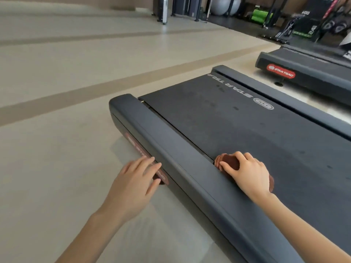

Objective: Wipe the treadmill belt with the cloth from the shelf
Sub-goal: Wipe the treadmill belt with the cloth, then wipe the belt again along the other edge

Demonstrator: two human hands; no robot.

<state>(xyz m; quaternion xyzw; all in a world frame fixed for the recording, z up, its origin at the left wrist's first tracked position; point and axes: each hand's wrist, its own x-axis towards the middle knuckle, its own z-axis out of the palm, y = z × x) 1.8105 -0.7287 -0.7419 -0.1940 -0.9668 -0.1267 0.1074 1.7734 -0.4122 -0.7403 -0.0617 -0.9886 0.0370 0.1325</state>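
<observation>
Cloth (230, 163) bunched under right hand (248, 173) at belt (247, 126) edge.

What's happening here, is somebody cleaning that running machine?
Yes. A person is crouched beside a treadmill, and their right hand presses a reddish-brown cloth onto the near edge of the dark belt, right by the side rail. The left hand is flat and open, resting near the red logo on the outer side of the frame. Most of the belt ahead shows dusty marks.
</observation>
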